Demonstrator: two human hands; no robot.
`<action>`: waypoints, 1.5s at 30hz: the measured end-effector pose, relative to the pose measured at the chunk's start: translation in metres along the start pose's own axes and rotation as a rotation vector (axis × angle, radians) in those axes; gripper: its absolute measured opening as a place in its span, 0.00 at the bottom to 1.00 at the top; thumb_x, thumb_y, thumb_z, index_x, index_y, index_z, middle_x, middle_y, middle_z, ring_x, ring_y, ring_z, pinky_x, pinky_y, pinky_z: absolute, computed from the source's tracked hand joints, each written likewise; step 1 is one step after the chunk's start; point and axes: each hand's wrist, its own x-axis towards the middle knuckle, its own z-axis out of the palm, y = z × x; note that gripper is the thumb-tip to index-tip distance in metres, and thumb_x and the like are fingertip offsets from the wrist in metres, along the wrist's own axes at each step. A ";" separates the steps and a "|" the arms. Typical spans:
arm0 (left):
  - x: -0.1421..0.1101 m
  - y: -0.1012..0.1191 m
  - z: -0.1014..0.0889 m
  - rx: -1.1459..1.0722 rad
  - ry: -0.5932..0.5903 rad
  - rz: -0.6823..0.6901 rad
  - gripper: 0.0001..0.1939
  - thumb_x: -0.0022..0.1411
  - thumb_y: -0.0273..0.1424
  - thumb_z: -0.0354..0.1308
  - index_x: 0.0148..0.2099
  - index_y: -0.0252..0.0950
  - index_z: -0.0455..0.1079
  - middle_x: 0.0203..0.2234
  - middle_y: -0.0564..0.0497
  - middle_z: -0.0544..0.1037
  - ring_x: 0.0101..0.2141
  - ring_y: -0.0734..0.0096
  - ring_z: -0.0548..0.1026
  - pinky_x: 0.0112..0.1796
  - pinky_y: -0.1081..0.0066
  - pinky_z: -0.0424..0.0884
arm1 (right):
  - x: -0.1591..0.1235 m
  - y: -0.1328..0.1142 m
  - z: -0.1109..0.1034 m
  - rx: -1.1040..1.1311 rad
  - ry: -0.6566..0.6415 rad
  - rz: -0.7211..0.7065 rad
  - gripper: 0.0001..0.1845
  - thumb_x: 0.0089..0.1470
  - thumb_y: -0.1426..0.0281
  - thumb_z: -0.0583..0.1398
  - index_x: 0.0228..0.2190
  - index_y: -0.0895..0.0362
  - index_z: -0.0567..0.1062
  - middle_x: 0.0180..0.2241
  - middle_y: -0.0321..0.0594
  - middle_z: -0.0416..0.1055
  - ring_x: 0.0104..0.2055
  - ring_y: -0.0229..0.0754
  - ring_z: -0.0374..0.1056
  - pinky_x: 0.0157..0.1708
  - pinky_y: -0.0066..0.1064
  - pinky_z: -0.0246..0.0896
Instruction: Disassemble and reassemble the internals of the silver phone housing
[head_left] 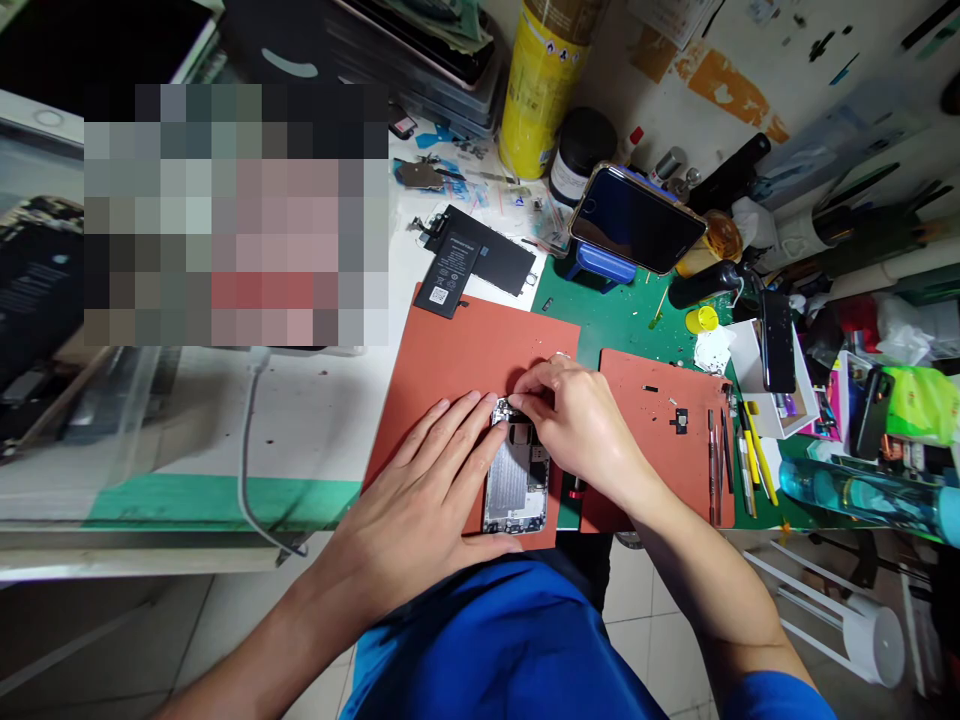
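Right hand (pixel 592 422): grip covers part of phone (pixel 513 480); white-framed device (pixel 94 50) cut off; battery (pixel 450 270) print unreadable.

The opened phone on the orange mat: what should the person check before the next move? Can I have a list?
1. Opened silver-and-black rectangular phone lies on the flat orange mat: ok.
2. Left hand, bare and spread, touches the phone's side: ok.
3. Right hand, bare, has its fingertips at the phone's top end: ok. What its grip holds: cannot tell.
4. Flat black battery with a white square code lies outside the phone: ok.
5. Small dark squarish part lies loose, with bits scattered nearby: not ok, probably tidy.
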 end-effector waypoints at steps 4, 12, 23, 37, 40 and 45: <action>0.001 0.000 0.000 -0.004 0.006 -0.001 0.60 0.65 0.67 0.57 0.80 0.27 0.51 0.77 0.31 0.57 0.76 0.38 0.56 0.75 0.42 0.56 | -0.004 0.002 0.000 0.045 0.036 0.025 0.10 0.64 0.80 0.63 0.36 0.55 0.82 0.39 0.41 0.81 0.41 0.43 0.75 0.43 0.36 0.66; 0.004 0.002 0.003 -0.009 0.020 -0.047 0.61 0.65 0.69 0.53 0.80 0.26 0.49 0.75 0.31 0.61 0.74 0.38 0.60 0.73 0.42 0.58 | -0.006 0.003 0.006 0.049 0.045 0.039 0.07 0.63 0.78 0.67 0.33 0.55 0.81 0.37 0.41 0.81 0.40 0.44 0.75 0.47 0.39 0.67; 0.006 0.004 0.003 -0.003 -0.011 -0.075 0.58 0.67 0.65 0.58 0.80 0.25 0.51 0.75 0.31 0.61 0.74 0.37 0.60 0.74 0.43 0.56 | -0.007 0.004 0.008 0.059 0.081 0.030 0.07 0.64 0.77 0.67 0.33 0.55 0.80 0.38 0.40 0.81 0.39 0.43 0.75 0.46 0.38 0.67; 0.007 0.003 0.004 0.075 -0.026 -0.051 0.55 0.69 0.62 0.57 0.79 0.25 0.50 0.75 0.32 0.61 0.74 0.39 0.59 0.75 0.46 0.52 | -0.010 0.008 0.006 0.115 0.110 0.025 0.11 0.63 0.81 0.61 0.33 0.55 0.79 0.37 0.38 0.79 0.39 0.41 0.73 0.45 0.36 0.65; 0.007 0.003 0.003 0.090 -0.029 -0.052 0.55 0.69 0.63 0.57 0.79 0.25 0.50 0.75 0.32 0.61 0.74 0.39 0.59 0.74 0.45 0.54 | -0.016 0.011 0.000 0.121 0.141 0.036 0.11 0.63 0.80 0.60 0.33 0.55 0.79 0.36 0.37 0.79 0.38 0.40 0.73 0.42 0.34 0.65; 0.008 0.002 0.003 0.090 -0.033 -0.053 0.55 0.69 0.62 0.58 0.79 0.25 0.51 0.75 0.33 0.61 0.74 0.40 0.59 0.75 0.47 0.52 | -0.043 0.015 -0.007 0.114 0.249 0.055 0.07 0.67 0.74 0.62 0.36 0.54 0.80 0.36 0.36 0.79 0.36 0.38 0.74 0.37 0.30 0.65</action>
